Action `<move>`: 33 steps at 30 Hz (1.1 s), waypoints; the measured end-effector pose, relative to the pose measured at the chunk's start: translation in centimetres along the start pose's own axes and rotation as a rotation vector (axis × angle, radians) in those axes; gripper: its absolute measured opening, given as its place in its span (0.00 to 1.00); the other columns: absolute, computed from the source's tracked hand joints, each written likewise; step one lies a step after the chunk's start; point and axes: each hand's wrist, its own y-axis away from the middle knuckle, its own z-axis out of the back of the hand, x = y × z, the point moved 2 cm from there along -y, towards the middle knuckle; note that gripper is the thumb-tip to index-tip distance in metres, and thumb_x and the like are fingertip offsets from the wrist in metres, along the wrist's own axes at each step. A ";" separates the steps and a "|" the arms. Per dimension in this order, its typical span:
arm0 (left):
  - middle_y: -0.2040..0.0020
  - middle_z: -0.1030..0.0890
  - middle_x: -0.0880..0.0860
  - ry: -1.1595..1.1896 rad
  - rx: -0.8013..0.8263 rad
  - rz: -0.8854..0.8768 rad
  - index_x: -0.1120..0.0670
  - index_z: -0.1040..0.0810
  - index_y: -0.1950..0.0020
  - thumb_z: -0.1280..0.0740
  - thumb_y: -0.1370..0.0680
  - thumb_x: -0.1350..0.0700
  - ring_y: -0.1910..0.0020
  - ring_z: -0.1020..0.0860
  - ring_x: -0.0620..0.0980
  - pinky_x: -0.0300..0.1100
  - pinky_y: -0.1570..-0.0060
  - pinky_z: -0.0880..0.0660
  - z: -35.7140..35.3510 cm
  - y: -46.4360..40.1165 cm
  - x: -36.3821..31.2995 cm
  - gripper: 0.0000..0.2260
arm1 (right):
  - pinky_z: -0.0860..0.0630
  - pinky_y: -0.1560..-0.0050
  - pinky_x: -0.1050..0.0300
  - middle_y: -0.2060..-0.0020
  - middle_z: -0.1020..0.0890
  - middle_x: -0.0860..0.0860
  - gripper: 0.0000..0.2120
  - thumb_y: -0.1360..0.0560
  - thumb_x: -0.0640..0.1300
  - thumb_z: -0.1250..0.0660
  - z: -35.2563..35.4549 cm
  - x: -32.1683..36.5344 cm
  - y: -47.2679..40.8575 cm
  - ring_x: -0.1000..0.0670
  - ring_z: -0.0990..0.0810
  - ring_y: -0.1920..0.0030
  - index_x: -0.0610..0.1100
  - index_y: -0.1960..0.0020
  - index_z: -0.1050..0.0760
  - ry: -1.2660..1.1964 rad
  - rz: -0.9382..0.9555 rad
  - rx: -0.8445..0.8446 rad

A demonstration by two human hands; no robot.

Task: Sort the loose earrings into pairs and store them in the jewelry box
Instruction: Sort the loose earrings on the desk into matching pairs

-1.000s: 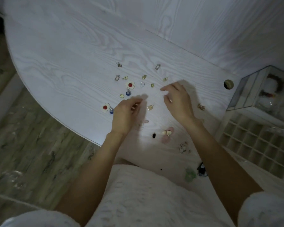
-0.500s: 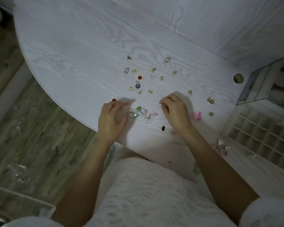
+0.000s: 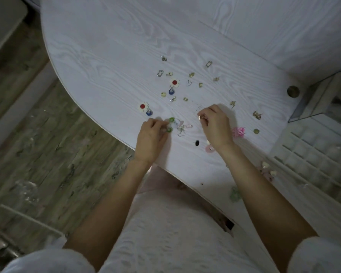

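Several loose earrings lie scattered on the white table [image 3: 110, 62]. My left hand [image 3: 151, 137] rests near the table's front edge, its fingertips pinching a green earring [image 3: 169, 129]; a second green earring [image 3: 171, 119] lies just beyond it. My right hand [image 3: 215, 125] is curled, pinching a small gold earring [image 3: 202, 116] between thumb and fingers. Two white flower earrings with red centres and blue drops sit apart: one [image 3: 143, 107] left of my left hand, another [image 3: 174, 82] farther back. The jewelry box [image 3: 311, 154] with its grid of compartments stands at the right.
A tangle of pink hook earrings [image 3: 183, 128] lies between my hands. A pink ruffled earring [image 3: 238, 132], a black stud [image 3: 197, 143] and gold pieces [image 3: 256, 114] lie near my right hand. A round hole [image 3: 293, 91] sits in the tabletop. A glass case [image 3: 323, 95] stands behind the box.
Both hands drew back toward the table's front edge. My left hand has moved onto the green earrings, and my right hand has curled around a small gold piece.
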 end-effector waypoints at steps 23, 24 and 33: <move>0.55 0.21 0.57 0.046 -0.002 -0.010 0.56 0.20 0.48 0.29 0.28 0.60 0.56 0.25 0.55 0.40 0.58 0.32 2.8 0.7 4.9 0.09 | 0.27 0.59 0.52 0.65 0.20 0.48 0.05 0.35 0.35 0.27 -5.8 8.7 1.9 0.45 0.25 0.59 0.42 0.61 0.21 0.359 0.200 0.079; 0.55 0.21 0.57 0.038 0.009 -0.016 0.56 0.20 0.49 0.30 0.27 0.60 0.56 0.25 0.56 0.40 0.57 0.33 2.8 0.8 5.0 0.08 | 0.27 0.57 0.53 0.66 0.20 0.48 0.04 0.34 0.35 0.28 -5.7 8.7 3.1 0.45 0.25 0.60 0.42 0.61 0.21 0.361 0.193 0.058; 0.57 0.20 0.56 0.048 0.174 -0.318 0.57 0.20 0.52 0.31 0.29 0.58 0.59 0.25 0.57 0.37 0.59 0.36 0.1 2.6 1.9 0.07 | 0.26 0.65 0.55 0.58 0.20 0.48 0.04 0.26 0.41 0.34 -2.4 4.4 13.4 0.48 0.22 0.61 0.42 0.53 0.23 0.094 -0.238 -0.130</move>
